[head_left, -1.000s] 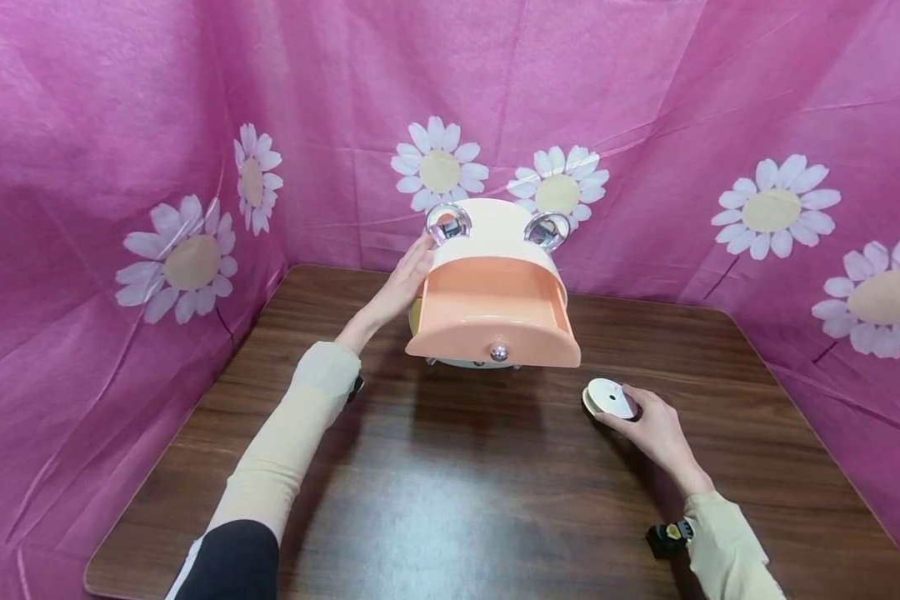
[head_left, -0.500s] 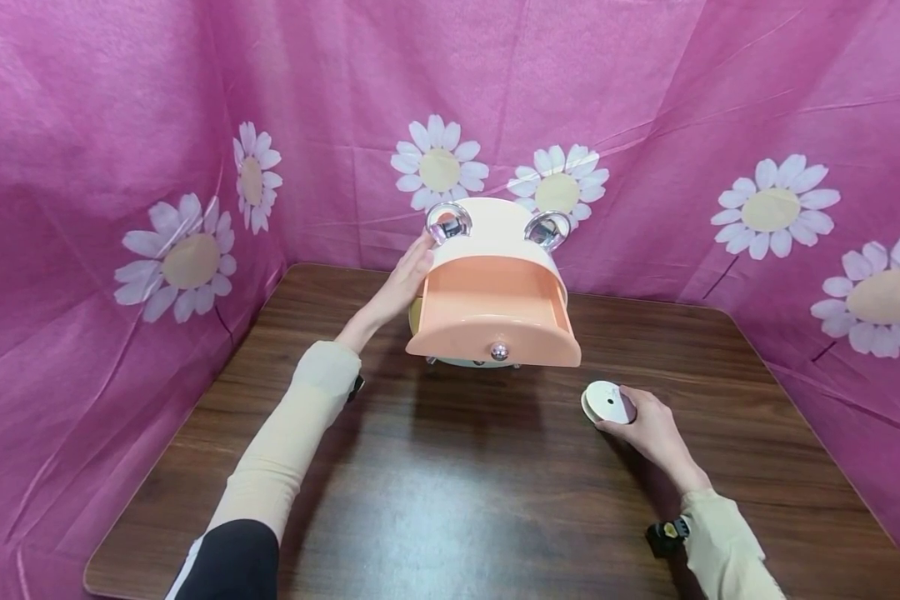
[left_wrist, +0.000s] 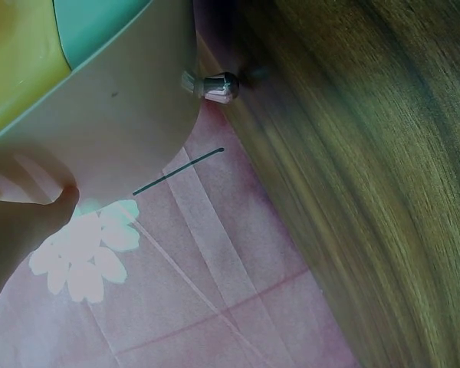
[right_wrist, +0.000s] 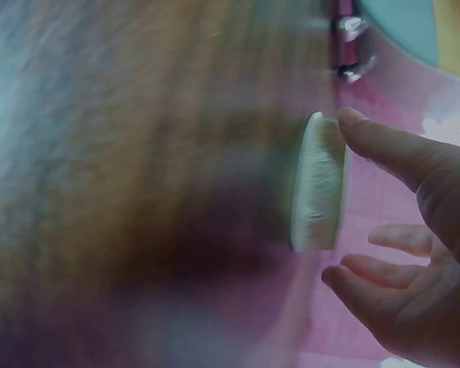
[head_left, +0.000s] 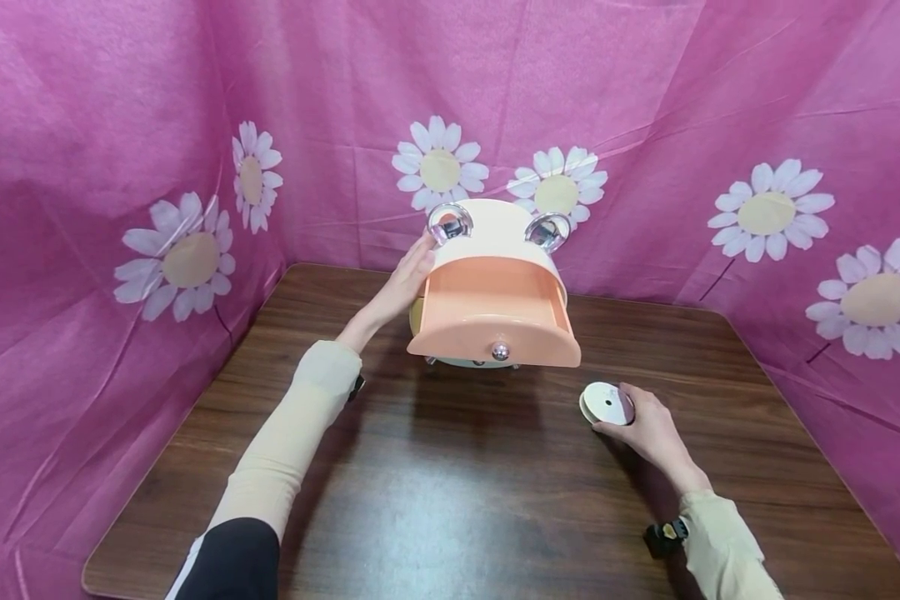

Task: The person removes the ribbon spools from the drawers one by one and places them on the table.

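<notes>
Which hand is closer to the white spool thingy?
The right hand: it pinches the white spool by its rim. The left hand is farther away, against the side of the drawer box.

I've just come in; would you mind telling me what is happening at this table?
Someone's left hand rests against the side of a small drawer box on the wooden table. The box's orange drawer is pulled out. The right hand holds a white spool by its edge, off to the right of the drawer and not in it.
</notes>
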`<state>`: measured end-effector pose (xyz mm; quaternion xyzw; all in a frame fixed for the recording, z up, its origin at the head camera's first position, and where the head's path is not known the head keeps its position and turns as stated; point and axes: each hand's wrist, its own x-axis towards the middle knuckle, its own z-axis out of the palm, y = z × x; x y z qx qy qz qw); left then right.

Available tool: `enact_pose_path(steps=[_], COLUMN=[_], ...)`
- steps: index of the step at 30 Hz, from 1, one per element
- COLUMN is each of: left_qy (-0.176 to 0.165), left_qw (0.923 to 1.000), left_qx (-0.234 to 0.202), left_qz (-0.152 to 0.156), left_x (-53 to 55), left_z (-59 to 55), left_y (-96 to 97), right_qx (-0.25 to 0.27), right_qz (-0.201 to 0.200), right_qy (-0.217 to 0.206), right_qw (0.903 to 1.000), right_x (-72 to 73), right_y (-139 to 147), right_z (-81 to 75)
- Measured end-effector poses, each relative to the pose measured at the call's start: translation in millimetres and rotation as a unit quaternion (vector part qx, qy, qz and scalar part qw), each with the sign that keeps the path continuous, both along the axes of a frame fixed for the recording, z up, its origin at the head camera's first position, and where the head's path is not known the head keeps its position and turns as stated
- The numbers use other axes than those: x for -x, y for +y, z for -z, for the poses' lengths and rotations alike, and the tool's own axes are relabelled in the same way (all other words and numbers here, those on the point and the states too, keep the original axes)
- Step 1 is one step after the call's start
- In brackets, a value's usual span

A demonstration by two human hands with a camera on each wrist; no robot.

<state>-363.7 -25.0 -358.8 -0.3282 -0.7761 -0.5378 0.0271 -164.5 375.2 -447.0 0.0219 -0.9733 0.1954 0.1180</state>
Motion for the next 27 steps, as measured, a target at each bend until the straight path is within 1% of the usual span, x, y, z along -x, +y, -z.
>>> enact_pose_path(steps=[2, 4, 6, 9, 12, 15, 17, 20, 23, 27], left_qy=[0.002, 0.003, 0.005, 0.006, 0.003, 0.000, -0.003, -0.007, -0.002, 0.006], left_qw=[1.0000, 1.0000, 1.0000, 1.0000, 0.9999, 1.0000, 1.0000, 0.9999, 1.0000, 0.9999], left_qx=[0.001, 0.000, -0.001, -0.007, -0.011, -0.004, 0.004, 0.010, 0.002, -0.008], left_qz=[0.000, 0.000, 0.000, 0.000, 0.002, 0.003, 0.002, 0.000, 0.005, 0.012], left_x=[0.2, 0.4, 0.4, 0.3, 0.0, 0.2, 0.2, -0.3, 0.8, 1.9], left_z=[0.3, 0.7, 1.0, 1.3, 1.3, 2.3, 2.6, 2.5, 1.4, 1.2], left_y=[-0.2, -0.4, -0.3, 0.3, 1.3, 1.9, 1.5, 0.4, 0.3, 0.8], right_qx=[0.000, 0.001, 0.002, 0.009, 0.012, 0.018, 0.021, 0.032, 0.032, 0.019], right_qz=[0.001, 0.001, 0.000, -0.008, -0.026, -0.046, -0.060, -0.090, -0.117, -0.132], right_qy=[0.021, 0.066, 0.115, 0.194, 0.249, 0.290, 0.307, 0.317, 0.311, 0.304], right_qw=[0.9998, 0.9978, 0.9934, 0.9809, 0.9682, 0.9556, 0.9495, 0.9435, 0.9426, 0.9433], right_x=[-2.4, -4.9, -7.7, -11.2, -15.8, -20.5, -23.8, -25.8, -23.9, -18.0], right_y=[-3.4, -9.3, -18.8, -38.1, -62.7, -87.5, -102.1, -121.4, -137.4, -152.8], right_z=[-5.5, -13.6, -24.9, -46.1, -69.2, -87.3, -94.9, -101.3, -103.2, -101.8])
